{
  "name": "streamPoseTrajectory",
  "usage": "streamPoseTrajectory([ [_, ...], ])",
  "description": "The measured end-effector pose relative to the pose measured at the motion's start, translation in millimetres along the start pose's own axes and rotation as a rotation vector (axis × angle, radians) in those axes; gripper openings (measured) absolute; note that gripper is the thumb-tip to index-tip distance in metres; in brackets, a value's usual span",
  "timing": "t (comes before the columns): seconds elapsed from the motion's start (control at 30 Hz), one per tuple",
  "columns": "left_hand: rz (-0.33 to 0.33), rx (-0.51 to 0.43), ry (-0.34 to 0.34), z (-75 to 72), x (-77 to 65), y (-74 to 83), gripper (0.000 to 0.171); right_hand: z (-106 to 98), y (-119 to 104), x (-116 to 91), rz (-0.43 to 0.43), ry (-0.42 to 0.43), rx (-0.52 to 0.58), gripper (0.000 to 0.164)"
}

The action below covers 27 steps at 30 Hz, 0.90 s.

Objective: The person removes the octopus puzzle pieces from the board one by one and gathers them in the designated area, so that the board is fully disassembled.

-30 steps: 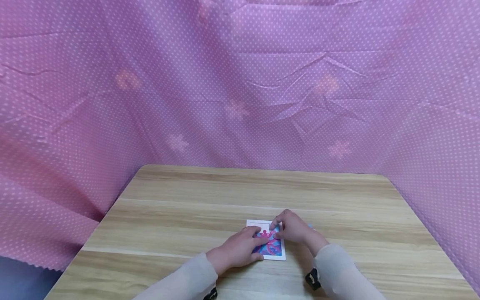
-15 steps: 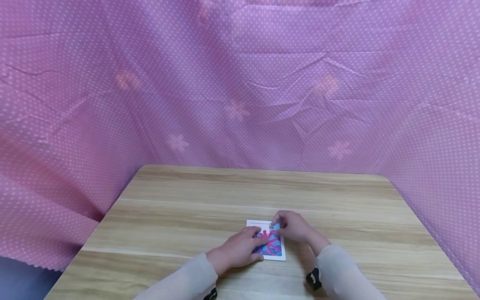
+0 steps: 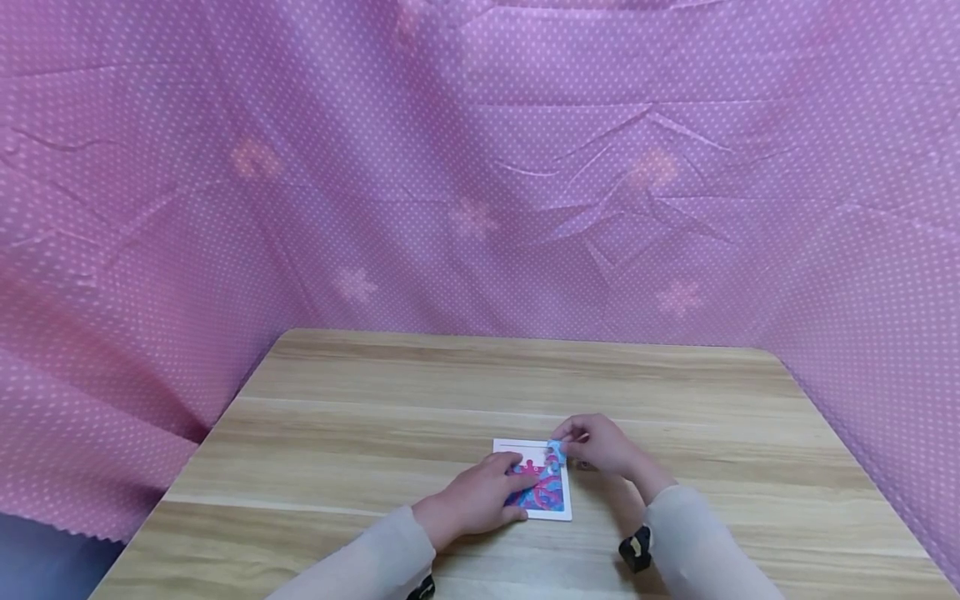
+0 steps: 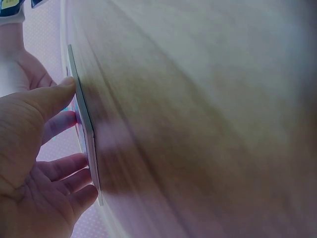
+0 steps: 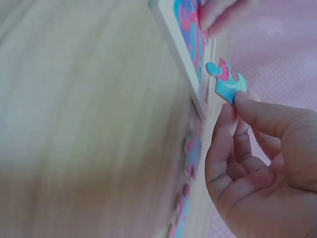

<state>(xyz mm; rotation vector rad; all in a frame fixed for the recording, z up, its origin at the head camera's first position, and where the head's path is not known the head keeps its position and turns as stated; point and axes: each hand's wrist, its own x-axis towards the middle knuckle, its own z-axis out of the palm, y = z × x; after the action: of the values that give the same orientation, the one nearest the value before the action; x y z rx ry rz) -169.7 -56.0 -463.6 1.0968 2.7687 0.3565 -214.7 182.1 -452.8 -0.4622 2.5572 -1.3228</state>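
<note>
A white-rimmed jigsaw puzzle board [image 3: 551, 516] lies on the wooden table, its near part filled with pink, blue and purple pieces. Bare white shows in its far left part. My left hand [image 3: 483, 496] rests on the board's left side, fingers spread; in the left wrist view its thumb [image 4: 62, 91] touches the board's edge. Over the board's far right corner my right hand [image 3: 603, 446] pinches a blue and pink jigsaw piece [image 5: 230, 88] between thumb and fingers. The right wrist view shows that piece tilted and lifted clear of the board.
Several loose jigsaw pieces [image 5: 193, 156] lie on the table beside the board, mostly hidden behind my right hand in the head view. The wooden table [image 3: 360, 417] stretches around the board. A pink dotted cloth [image 3: 480, 167] hangs behind and at both sides.
My right hand has drawn back to the right with the jigsaw piece, which now shows more plainly at the far right corner. My left hand has stayed in place on the board.
</note>
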Motion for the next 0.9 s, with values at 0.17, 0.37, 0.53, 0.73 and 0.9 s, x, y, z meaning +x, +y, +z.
streamPoseTrajectory([
  [0.17, 0.0, 0.006, 0.014, -0.2, -0.3, 1.4, 0.05, -16, 3, -6, 0.034, 0.0, 0.006, 0.012],
  [0.37, -0.017, -0.006, -0.001, -0.1, -0.5, 1.8, 0.05, -33, 13, -15, 0.062, 0.038, -0.024, 0.01],
  [0.53, -0.023, -0.005, -0.003, 0.2, -0.4, 1.8, 0.05, -47, 25, -24, 0.108, 0.069, -0.05, 0.01],
  [0.73, -0.004, 0.014, 0.014, 0.1, -0.7, 2.5, 0.05, -59, 39, -35, 0.128, 0.04, 0.011, 0.013],
  [0.9, -0.001, 0.025, 0.02, -0.1, -1.0, 2.9, 0.05, -67, 45, -43, 0.148, 0.009, 0.02, 0.015],
])
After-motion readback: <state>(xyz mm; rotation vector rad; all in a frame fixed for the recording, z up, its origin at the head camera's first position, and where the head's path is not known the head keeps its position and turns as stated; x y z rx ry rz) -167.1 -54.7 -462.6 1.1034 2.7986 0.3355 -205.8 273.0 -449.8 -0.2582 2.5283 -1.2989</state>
